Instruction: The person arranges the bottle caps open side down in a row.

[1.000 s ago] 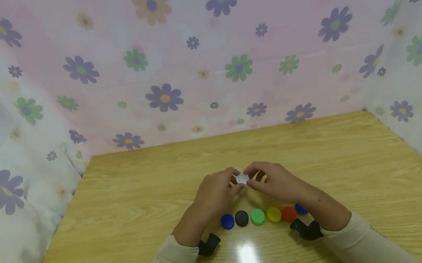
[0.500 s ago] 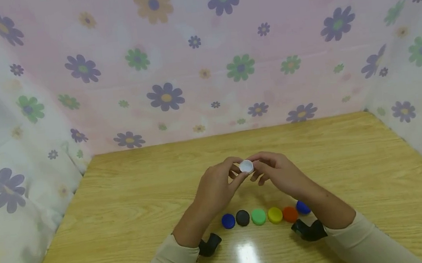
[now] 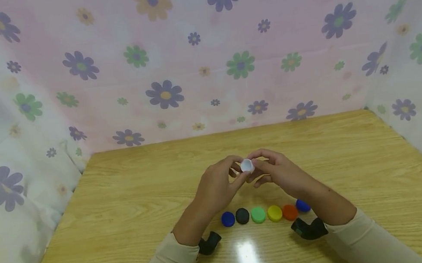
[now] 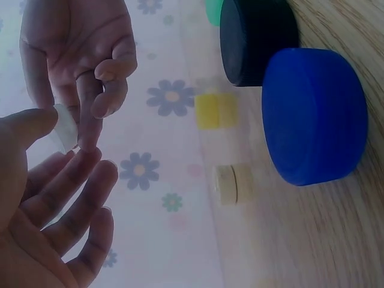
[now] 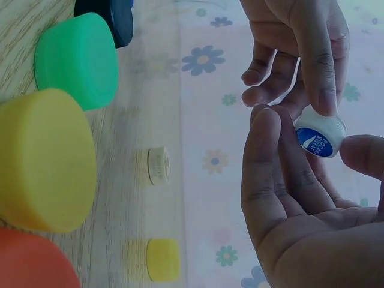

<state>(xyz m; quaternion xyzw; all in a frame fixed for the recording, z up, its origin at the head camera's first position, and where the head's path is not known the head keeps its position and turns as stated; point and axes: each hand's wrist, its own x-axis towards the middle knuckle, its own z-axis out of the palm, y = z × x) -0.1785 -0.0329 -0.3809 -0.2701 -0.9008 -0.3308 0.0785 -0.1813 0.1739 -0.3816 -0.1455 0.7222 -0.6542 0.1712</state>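
Note:
A white bottle cap [image 3: 247, 166] is held above the table between both hands, its hollow side towards the head camera. In the right wrist view its printed blue top reads "Pocari Sweat". My left hand [image 3: 217, 185] pinches the cap from the left with thumb and forefinger. From the other side my right hand [image 3: 280, 175] holds the rim by thumb and fingers, the other fingers loosely bent. Nearer to me lies a row of caps: dark blue [image 3: 228, 219], black [image 3: 242, 216], green [image 3: 258, 215], yellow [image 3: 274, 213], orange-red [image 3: 290, 212] and blue [image 3: 303, 205].
Beyond the row, the wrist views show a small yellow cap [image 5: 163, 260] and a cream-white cap [image 4: 226, 185] on the wooden table [image 3: 142, 178]; the hands hide them from the head view. Black curved pieces [image 3: 210, 243] sit by the wrists. Flowered cloth [image 3: 187, 64] surrounds the table.
Both hands have moved the white cap up and slightly right in the head view. It has tilted so that more of its hollow shows, and the right fingers have shifted on it.

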